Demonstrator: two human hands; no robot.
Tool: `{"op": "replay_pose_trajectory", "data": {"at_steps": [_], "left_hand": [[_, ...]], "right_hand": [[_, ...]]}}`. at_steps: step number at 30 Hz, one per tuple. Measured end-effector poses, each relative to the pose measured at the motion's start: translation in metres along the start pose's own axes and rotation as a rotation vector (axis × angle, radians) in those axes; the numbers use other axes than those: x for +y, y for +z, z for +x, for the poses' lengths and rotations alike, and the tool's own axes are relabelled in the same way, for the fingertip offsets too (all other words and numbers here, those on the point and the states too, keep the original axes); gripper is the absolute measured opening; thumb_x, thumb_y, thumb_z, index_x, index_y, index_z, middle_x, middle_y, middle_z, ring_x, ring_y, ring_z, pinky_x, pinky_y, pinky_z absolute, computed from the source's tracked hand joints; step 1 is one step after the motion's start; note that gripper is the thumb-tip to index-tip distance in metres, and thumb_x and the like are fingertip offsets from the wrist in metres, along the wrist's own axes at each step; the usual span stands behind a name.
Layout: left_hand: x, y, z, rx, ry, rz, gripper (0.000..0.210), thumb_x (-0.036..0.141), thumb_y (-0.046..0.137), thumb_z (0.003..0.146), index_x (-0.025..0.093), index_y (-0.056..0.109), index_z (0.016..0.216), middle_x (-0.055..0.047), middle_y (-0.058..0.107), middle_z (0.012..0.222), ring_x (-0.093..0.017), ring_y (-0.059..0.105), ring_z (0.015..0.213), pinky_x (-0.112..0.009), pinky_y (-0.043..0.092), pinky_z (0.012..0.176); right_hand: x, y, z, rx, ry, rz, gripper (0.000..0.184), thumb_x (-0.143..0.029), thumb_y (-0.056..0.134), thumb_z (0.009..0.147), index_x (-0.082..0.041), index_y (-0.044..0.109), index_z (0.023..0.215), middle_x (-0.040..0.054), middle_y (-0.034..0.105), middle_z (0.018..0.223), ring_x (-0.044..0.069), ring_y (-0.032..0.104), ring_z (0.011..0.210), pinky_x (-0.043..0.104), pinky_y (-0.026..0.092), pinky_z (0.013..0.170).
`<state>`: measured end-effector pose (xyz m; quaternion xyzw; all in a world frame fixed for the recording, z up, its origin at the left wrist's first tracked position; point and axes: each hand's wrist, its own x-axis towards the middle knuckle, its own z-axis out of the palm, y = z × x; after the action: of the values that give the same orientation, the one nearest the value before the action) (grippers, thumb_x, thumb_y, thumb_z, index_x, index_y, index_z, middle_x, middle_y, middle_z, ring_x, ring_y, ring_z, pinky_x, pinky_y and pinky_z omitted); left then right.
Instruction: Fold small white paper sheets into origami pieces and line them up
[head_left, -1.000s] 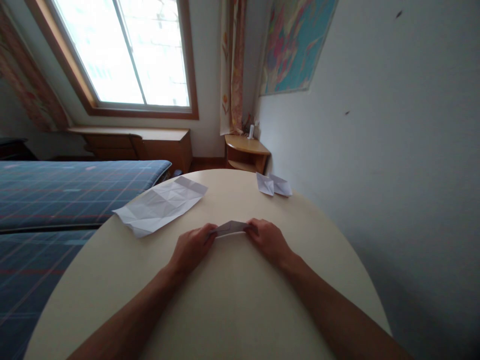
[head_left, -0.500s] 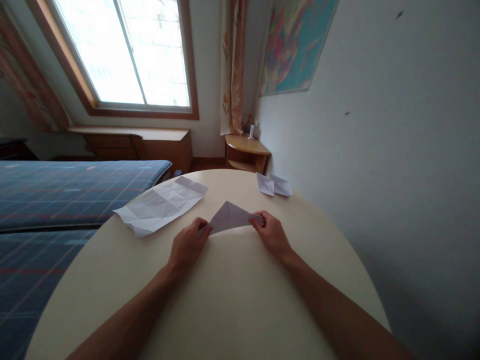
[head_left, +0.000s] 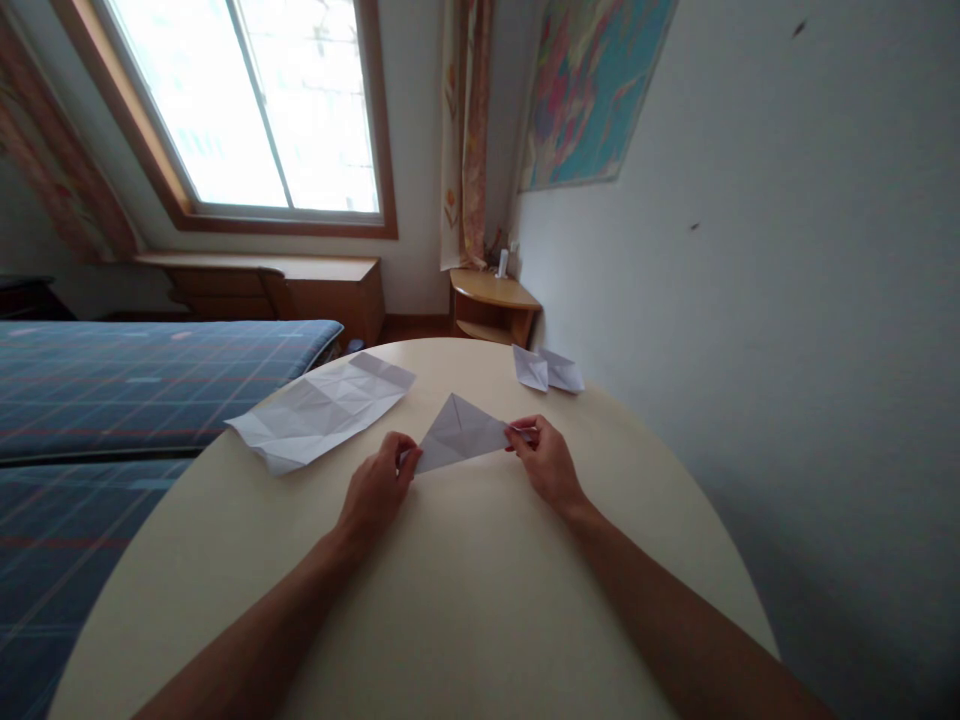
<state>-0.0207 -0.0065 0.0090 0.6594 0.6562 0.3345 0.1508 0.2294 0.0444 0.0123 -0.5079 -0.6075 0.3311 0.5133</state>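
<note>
A white sheet of paper folded into a triangle [head_left: 459, 432] is stretched between my hands above the round table, its peak pointing away from me and a crease running down from it. My left hand [head_left: 381, 480] pinches the left corner between thumb and fingers. At the right corner, my right hand [head_left: 546, 462] grips the paper the same way. The fingertips partly cover both corners. Beyond my left hand lies a larger unfolded sheet of paper [head_left: 322, 412] with many creases. Two small folded paper pieces [head_left: 531, 370] stand near the far right edge of the table.
The cream round table [head_left: 465, 600] fills the foreground. On its left is a bed with a blue plaid cover [head_left: 150, 390]; a white wall [head_left: 750, 320] borders the right. Behind are a corner shelf [head_left: 495, 290], a wooden desk [head_left: 330, 285] and a window [head_left: 247, 110].
The folded paper has tilted so its face shows more fully and looks lighter, and its peak sits slightly higher. My right hand has shifted slightly to the right and its fingers have moved on the corner.
</note>
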Motion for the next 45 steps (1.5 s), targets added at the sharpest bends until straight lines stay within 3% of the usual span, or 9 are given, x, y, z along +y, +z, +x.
{"op": "replay_pose_trajectory", "data": {"at_steps": [6, 11, 14, 23, 28, 33, 38, 45], "left_hand": [[0.0009, -0.0012, -0.0012, -0.026, 0.082, -0.039, 0.017, 0.04, 0.048, 0.093, 0.024, 0.053, 0.099, 0.001, 0.069, 0.079, -0.018, 0.064, 0.069, -0.027, 0.042, 0.064], [-0.0006, 0.0014, -0.0005, -0.024, 0.143, -0.021, 0.021, 0.043, 0.053, 0.09, 0.025, 0.057, 0.1, 0.005, 0.06, 0.069, -0.014, 0.056, 0.058, -0.025, 0.039, 0.059], [-0.003, 0.0031, 0.0001, -0.017, 0.162, -0.034, 0.021, 0.042, 0.056, 0.088, 0.025, 0.06, 0.099, 0.005, 0.06, 0.07, -0.014, 0.056, 0.06, -0.025, 0.04, 0.06], [-0.0006, 0.0011, -0.0023, -0.011, 0.141, 0.016, 0.027, 0.045, 0.064, 0.082, 0.024, 0.063, 0.098, 0.001, 0.067, 0.079, -0.018, 0.063, 0.071, -0.029, 0.046, 0.067], [0.0029, -0.0005, -0.0038, -0.014, 0.149, 0.05, 0.032, 0.049, 0.064, 0.081, 0.022, 0.064, 0.099, -0.001, 0.068, 0.081, -0.019, 0.064, 0.074, -0.03, 0.046, 0.068], [0.002, 0.0006, -0.0029, -0.012, 0.148, 0.006, 0.02, 0.04, 0.053, 0.089, 0.023, 0.063, 0.094, 0.0, 0.068, 0.077, -0.017, 0.063, 0.069, -0.029, 0.046, 0.066], [-0.0013, 0.0016, -0.0001, 0.036, 0.142, -0.099, 0.028, 0.037, 0.053, 0.089, 0.024, 0.06, 0.114, 0.0, 0.071, 0.086, -0.016, 0.065, 0.073, -0.029, 0.048, 0.071], [-0.0007, -0.0015, 0.0003, 0.024, 0.123, -0.046, 0.022, 0.042, 0.05, 0.091, 0.023, 0.061, 0.086, -0.002, 0.072, 0.083, -0.019, 0.067, 0.078, -0.03, 0.045, 0.072]], "right_hand": [[-0.0014, -0.001, 0.0017, -0.048, 0.13, 0.137, 0.036, -0.047, 0.073, 0.072, -0.018, 0.061, 0.087, 0.0057, 0.072, 0.077, 0.02, 0.071, 0.063, 0.031, 0.056, 0.058], [-0.0017, -0.0022, 0.0021, -0.063, 0.124, 0.132, 0.022, -0.033, 0.07, 0.07, -0.016, 0.069, 0.085, 0.0042, 0.073, 0.072, 0.02, 0.072, 0.07, 0.031, 0.057, 0.068], [-0.0036, -0.0032, 0.0013, -0.067, 0.102, 0.052, 0.025, -0.028, 0.067, 0.071, -0.015, 0.072, 0.091, 0.005, 0.074, 0.074, 0.019, 0.071, 0.071, 0.029, 0.054, 0.067], [-0.0102, -0.0038, -0.0012, -0.105, 0.051, -0.011, 0.043, -0.04, 0.069, 0.074, -0.014, 0.072, 0.108, 0.0076, 0.074, 0.08, 0.018, 0.066, 0.067, 0.029, 0.051, 0.061], [-0.006, -0.0041, -0.0003, -0.069, 0.009, -0.027, 0.038, -0.042, 0.06, 0.081, -0.015, 0.074, 0.105, 0.0085, 0.075, 0.083, 0.019, 0.065, 0.071, 0.03, 0.051, 0.064], [-0.0014, -0.0044, 0.0023, -0.034, 0.005, 0.028, 0.036, -0.04, 0.066, 0.077, -0.015, 0.074, 0.103, 0.01, 0.075, 0.093, 0.019, 0.066, 0.073, 0.03, 0.051, 0.065], [-0.0013, -0.0049, 0.0028, -0.057, 0.049, 0.074, 0.04, -0.045, 0.07, 0.077, -0.016, 0.073, 0.104, 0.0103, 0.076, 0.095, 0.021, 0.069, 0.077, 0.032, 0.053, 0.07], [-0.0013, -0.0036, 0.0034, -0.048, -0.036, 0.055, 0.033, -0.05, 0.07, 0.079, -0.017, 0.071, 0.083, 0.005, 0.072, 0.08, 0.019, 0.064, 0.075, 0.031, 0.049, 0.071]]}}
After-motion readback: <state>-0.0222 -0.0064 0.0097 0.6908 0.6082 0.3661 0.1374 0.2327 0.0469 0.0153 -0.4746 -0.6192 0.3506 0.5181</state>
